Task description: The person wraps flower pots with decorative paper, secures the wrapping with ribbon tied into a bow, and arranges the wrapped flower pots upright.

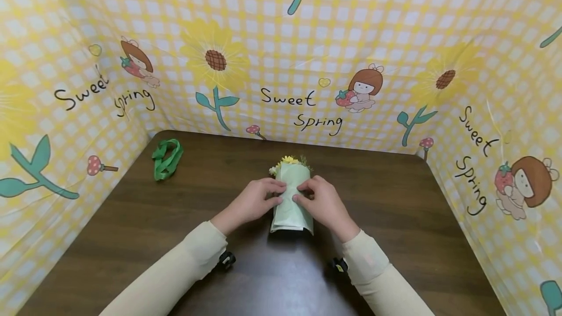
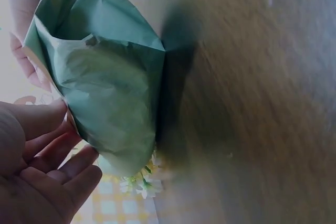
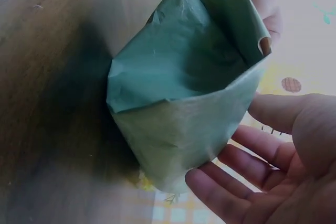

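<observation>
A bouquet of small yellow and white flowers point(image 1: 289, 159) lies rolled in pale green wrapping paper point(image 1: 291, 214), its blossoms poking out at the far end. The left hand point(image 1: 254, 201) pinches the overlapping paper edge between thumb and fingers. From the other side, the right hand point(image 1: 326, 204) holds the roll's upper surface with its thumb and fingertips. Both wrist views look into the near end of the paper point(image 2: 113, 85), which is a wide, hollow opening. White blossoms point(image 2: 144, 186) peek out below it in the left wrist view. The stems are hidden inside.
A loop of green ribbon point(image 1: 167, 161) lies at the back left of the dark wooden table point(image 1: 377, 184). Yellow checked cloth point(image 1: 281, 52) printed with flowers and figures hangs around the back and both sides.
</observation>
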`<action>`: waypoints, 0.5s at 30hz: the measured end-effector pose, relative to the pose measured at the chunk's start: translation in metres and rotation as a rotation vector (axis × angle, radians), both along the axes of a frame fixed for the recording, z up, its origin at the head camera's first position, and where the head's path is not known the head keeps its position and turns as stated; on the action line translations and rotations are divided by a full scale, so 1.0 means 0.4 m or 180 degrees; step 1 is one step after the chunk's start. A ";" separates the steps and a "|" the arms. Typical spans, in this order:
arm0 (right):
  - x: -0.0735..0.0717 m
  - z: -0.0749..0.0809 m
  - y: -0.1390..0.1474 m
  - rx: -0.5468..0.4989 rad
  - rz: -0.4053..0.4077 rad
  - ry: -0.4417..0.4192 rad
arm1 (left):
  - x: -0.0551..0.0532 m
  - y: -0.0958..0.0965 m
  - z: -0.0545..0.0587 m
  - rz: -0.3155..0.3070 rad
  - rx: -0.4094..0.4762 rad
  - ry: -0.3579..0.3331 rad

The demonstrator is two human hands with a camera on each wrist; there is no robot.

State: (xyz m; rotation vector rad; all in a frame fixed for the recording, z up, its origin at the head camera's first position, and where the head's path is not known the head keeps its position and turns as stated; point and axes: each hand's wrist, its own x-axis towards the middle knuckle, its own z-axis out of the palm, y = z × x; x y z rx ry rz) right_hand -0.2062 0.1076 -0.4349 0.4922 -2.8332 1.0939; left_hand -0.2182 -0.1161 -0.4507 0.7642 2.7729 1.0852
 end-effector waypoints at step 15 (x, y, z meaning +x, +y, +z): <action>0.022 0.023 -0.020 0.1091 0.0731 0.1021 | 0.018 0.001 0.006 0.0049 -0.0031 -0.0141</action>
